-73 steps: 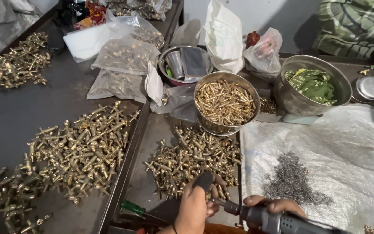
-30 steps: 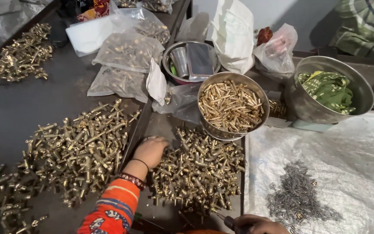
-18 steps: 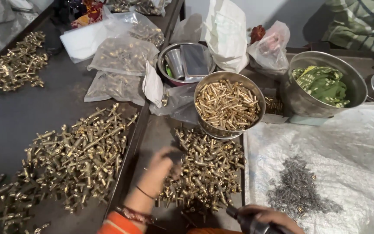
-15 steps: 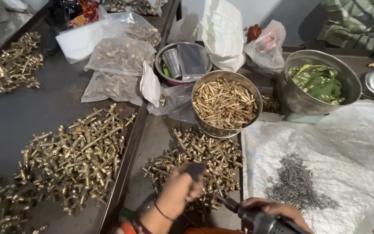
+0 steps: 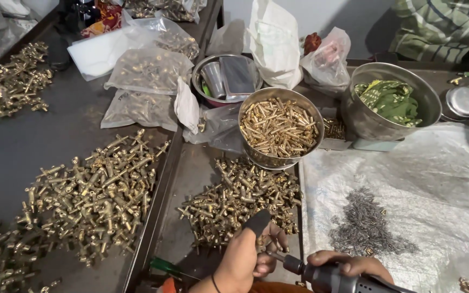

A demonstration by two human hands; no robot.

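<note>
Two heaps of brass fittings flank my work: the big one [image 5: 82, 198] at nine o'clock, the smaller pile [image 5: 240, 203] at twelve, just above my left hand [image 5: 245, 258]. Its fingers pinch what looks like one small fitting, mostly hidden. At three o'clock my right hand [image 5: 348, 267] wraps closed around a grey power driver [image 5: 343, 279], its bit meeting the left fingers.

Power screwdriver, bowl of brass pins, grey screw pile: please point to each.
Power screwdriver [image 5: 335, 278], head view, on its grey body.
Bowl of brass pins [image 5: 256, 157], head view, on its steel wall.
Grey screw pile [image 5: 366, 225], head view, on its middle.
</note>
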